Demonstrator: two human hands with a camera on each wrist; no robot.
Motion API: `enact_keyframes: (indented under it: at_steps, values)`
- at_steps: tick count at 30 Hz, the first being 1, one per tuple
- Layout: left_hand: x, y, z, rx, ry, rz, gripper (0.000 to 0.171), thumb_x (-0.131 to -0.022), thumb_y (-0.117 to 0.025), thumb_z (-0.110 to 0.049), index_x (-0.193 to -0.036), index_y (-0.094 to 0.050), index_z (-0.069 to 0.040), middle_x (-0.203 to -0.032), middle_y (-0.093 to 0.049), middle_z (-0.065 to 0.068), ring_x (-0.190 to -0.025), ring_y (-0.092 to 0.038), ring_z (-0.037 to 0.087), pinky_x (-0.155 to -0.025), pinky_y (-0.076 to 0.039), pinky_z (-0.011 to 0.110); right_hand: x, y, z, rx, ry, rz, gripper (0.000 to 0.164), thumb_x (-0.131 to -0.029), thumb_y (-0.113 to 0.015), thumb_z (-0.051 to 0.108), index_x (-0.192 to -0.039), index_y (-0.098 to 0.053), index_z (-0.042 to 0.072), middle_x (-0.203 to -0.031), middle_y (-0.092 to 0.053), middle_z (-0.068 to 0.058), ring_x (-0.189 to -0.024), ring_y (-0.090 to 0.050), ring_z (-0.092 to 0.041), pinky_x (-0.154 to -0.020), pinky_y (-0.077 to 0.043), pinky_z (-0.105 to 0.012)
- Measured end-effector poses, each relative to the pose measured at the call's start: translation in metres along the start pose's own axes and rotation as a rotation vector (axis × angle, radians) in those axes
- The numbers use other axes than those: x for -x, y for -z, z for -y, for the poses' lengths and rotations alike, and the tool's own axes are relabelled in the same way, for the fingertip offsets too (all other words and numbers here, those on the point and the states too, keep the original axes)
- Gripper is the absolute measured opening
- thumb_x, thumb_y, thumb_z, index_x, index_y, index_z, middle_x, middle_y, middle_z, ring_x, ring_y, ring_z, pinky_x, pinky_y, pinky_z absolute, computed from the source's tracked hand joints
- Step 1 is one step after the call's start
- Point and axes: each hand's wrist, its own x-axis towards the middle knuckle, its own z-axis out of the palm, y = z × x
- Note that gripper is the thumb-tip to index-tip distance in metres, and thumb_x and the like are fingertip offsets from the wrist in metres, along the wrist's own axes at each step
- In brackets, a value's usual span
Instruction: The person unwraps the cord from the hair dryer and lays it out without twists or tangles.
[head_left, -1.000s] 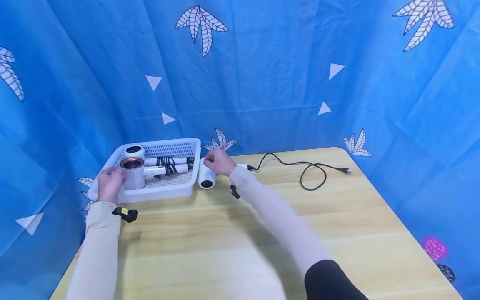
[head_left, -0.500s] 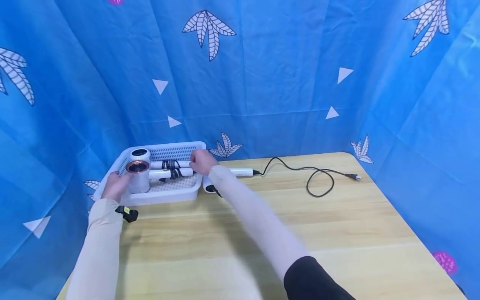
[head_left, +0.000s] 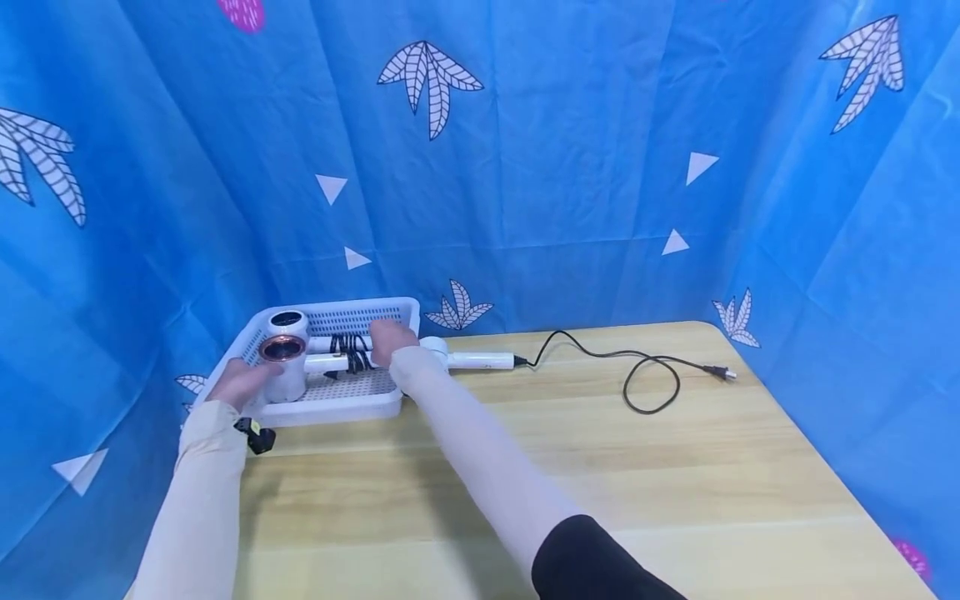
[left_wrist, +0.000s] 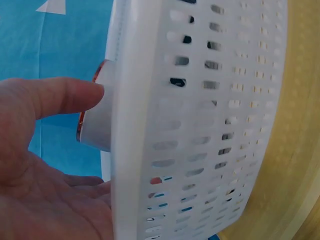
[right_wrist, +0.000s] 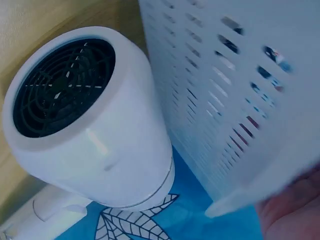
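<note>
Your right hand (head_left: pixel 392 340) has moved from the head of the loose white hair dryer (right_wrist: pixel 117 132) to just inside the basket (head_left: pixel 337 409) at 3 o'clock, over the handle ends. Its fingers are hidden, so you cannot tell whether they grasp anything. Your left hand (head_left: pixel 242 383) is at the basket's 9 o'clock rim, its thumb straight across the copper-rimmed dryer (head_left: pixel 287 385); the other fingertips are out of sight, so its grasp cannot be told either. That dryer sits inside at 9 o'clock, a second white dryer (head_left: pixel 292 332) at 10, black cord (head_left: pixel 349 353) wound round the handles. The loose one lies just outside at 3 o'clock, its power lead (head_left: pixel 592 352) trailing farther that way across the table (head_left: pixel 600 450).
</note>
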Motion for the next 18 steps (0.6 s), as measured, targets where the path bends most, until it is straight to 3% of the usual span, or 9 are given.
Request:
enact_keyframes:
  at_steps: [6, 11, 18]
  values:
    - [-0.004, -0.006, 0.0, -0.024, 0.003, 0.006, 0.089, -0.098, -0.06, -0.032, -0.156, -0.013, 0.016, -0.16, -0.024, 0.041, -0.142, -0.034, 0.054, -0.12, -0.032, 0.067, 0.004, -0.017, 0.005, 0.133, 0.012, 0.039, 0.02, -0.095, -0.075, 0.019, -0.114, -0.07, 0.023, -0.106, -0.074, 0.006, -0.086, -0.065, -0.008, -0.083, -0.058, -0.026]
    - [-0.009, -0.009, -0.003, -0.029, -0.008, 0.0, 0.094, -0.095, -0.064, -0.029, -0.156, -0.01, 0.017, -0.16, -0.021, 0.042, -0.145, -0.031, 0.056, -0.122, -0.029, 0.067, 0.001, -0.023, 0.005, 0.202, 0.014, 0.08, 0.021, -0.094, -0.074, 0.021, -0.114, -0.07, 0.027, -0.104, -0.074, 0.008, -0.086, -0.063, -0.008, -0.084, -0.058, -0.028]
    - [-0.016, -0.005, 0.002, -0.025, -0.12, 0.003, 0.086, -0.092, -0.069, -0.02, -0.153, -0.022, 0.019, -0.157, -0.029, 0.043, -0.142, -0.036, 0.056, -0.122, -0.03, 0.066, -0.008, -0.027, 0.009, 0.334, 0.052, 0.142, 0.028, -0.093, -0.072, 0.024, -0.12, -0.068, 0.031, -0.104, -0.069, 0.009, -0.089, -0.062, -0.009, -0.082, -0.056, -0.027]
